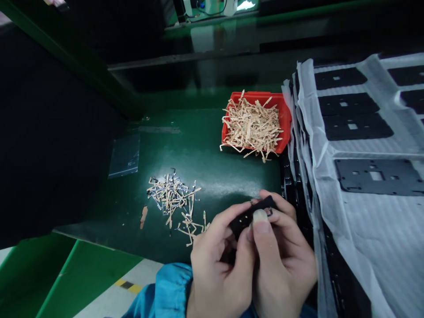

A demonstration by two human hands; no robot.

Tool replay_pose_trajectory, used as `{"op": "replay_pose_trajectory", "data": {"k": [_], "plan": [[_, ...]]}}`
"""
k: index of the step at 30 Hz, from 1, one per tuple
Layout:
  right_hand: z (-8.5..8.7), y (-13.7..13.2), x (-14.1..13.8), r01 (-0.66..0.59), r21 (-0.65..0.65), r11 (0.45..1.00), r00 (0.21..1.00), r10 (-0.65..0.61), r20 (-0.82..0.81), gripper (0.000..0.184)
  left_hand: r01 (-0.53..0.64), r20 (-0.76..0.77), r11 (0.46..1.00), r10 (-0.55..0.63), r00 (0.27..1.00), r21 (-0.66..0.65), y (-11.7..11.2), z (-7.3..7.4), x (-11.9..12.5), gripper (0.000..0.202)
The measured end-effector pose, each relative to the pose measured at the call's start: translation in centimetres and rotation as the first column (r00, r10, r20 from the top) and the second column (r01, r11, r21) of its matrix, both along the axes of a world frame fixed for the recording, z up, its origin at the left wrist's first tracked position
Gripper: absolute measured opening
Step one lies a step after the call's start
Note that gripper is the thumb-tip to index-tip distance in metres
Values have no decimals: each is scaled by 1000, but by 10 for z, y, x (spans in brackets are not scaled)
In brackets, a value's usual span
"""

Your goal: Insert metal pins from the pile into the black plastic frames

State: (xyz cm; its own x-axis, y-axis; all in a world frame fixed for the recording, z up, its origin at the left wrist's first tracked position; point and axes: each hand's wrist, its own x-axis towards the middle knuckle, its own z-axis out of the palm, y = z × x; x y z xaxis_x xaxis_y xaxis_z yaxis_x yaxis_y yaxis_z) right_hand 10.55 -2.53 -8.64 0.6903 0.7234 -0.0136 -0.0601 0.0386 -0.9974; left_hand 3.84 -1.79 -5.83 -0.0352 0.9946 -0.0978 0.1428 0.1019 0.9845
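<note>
My left hand [218, 260] and my right hand [281, 265] together pinch a small black rectangular part [248, 217] above the front of the green bench mat [202, 168]. Small gold-coloured spots show on the part, and my right thumb covers some of it. Just left of my left hand lies a loose pile of thin tan and metallic bent strips [174, 198]. A red plastic bin [284, 115], heaped with similar tan strips, stands farther ahead.
Black perforated plates [357, 126] lie in rows on white sheet layers [326, 185] at the right, beside a dark stack. A clear plastic bag [124, 154] lies on the mat's left. My blue sleeve [165, 287] shows at the bottom.
</note>
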Motion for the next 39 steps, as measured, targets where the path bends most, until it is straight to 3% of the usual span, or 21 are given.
{"op": "replay_pose_trajectory", "data": {"k": [10, 17, 21, 24, 28, 33, 39], "plan": [[3, -2, -10, 50, 52, 997, 997, -53, 49, 6, -38, -34, 997, 40, 999, 64, 0, 3, -7, 24], [2, -3, -14, 54, 77, 996, 950, -75, 304, 9, -106, -78, 993, 110, 991, 51, 5, 4, -3, 26], [-2, 0, -14, 125, 173, 977, 878, -190, 439, 30, -132, -5, 990, 133, 991, 47, 10, 4, -5, 24], [-2, 4, -14, 174, 247, 953, 896, -257, 363, 45, -157, 78, 986, 161, 984, -55, 13, 6, -11, 24], [-1, 1, -16, 103, 180, 978, 972, -138, 191, 35, -78, 184, 978, 114, 976, -193, 15, 15, -22, 27], [-3, -5, -14, 72, 107, 992, 978, -91, 186, 18, 22, 191, 971, 24, 981, -237, 14, 23, -40, 32], [-7, -6, -13, 27, 174, 984, 971, -67, 231, 27, 144, 358, 960, -50, 933, -241, 16, 14, -51, 36]]}}
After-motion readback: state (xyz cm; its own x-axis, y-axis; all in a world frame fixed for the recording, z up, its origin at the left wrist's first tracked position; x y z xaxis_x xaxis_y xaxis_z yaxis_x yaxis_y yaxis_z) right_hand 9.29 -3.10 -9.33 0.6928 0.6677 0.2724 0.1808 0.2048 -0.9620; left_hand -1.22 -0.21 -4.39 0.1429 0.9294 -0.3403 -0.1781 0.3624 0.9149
